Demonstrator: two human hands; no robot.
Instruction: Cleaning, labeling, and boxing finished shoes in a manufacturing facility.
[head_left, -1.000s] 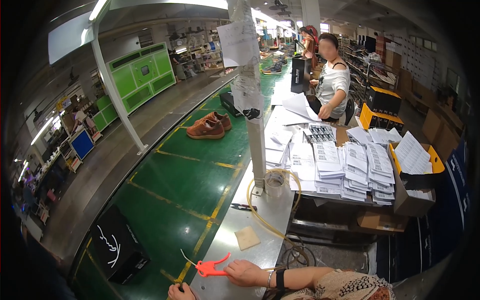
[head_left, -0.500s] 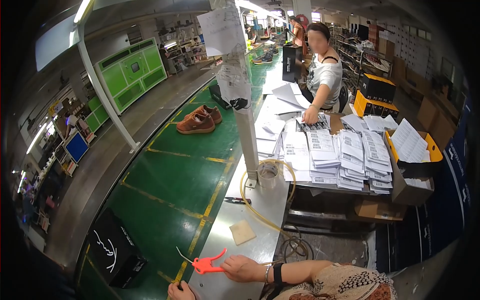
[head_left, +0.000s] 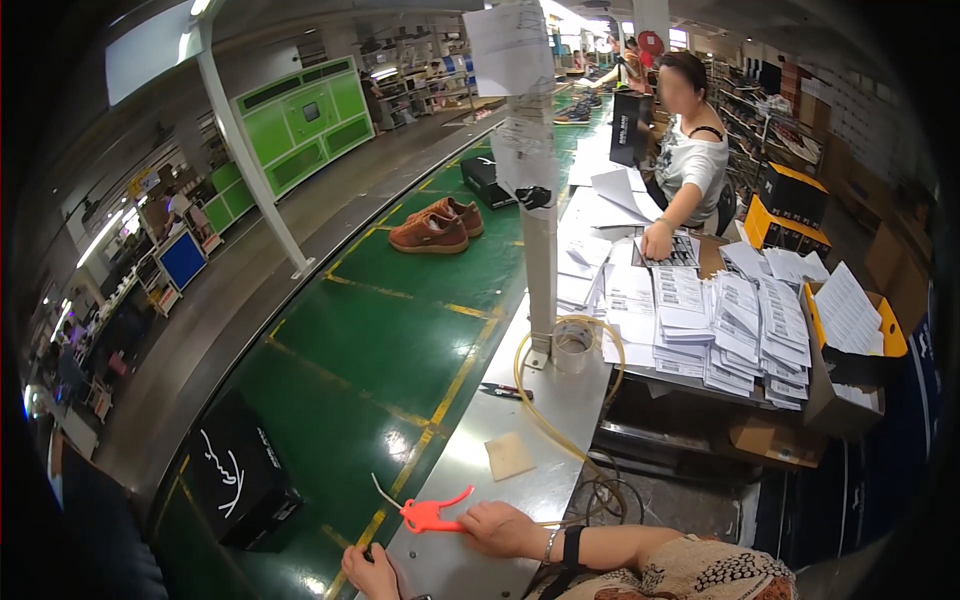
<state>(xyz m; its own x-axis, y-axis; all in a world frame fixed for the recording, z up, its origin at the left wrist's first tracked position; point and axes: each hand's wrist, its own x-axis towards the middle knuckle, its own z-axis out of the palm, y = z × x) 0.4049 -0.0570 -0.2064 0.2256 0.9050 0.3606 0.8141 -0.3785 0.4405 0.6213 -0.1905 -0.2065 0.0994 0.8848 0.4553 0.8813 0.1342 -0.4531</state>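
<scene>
Head view, near edge: the right hand (head_left: 502, 528) rests on the grey counter (head_left: 520, 400), fingers closed around the orange air blow gun (head_left: 430, 514), whose thin nozzle points left over the conveyor edge. The left hand (head_left: 372, 572) lies just below it at the counter's edge; whether its fingers are curled or open cannot be told. Since half a second ago both hands and the gun have barely shifted, while the view has swung so the post and the seated person sit farther right. A black shoebox (head_left: 238, 478) with a white mark rides the green conveyor belt (head_left: 400, 330) beside the gun. Beyond, a tan cardboard square (head_left: 510, 456) lies flat, a yellow hose (head_left: 560, 400) loops past a tape roll (head_left: 573, 345), and stacks of white printed sheets (head_left: 740, 330) cover the counter. Farther off, brown shoes (head_left: 432, 226) sit on the belt, white paper notices (head_left: 512, 50) hang on the post, and a person in a white top (head_left: 690, 160) works.
</scene>
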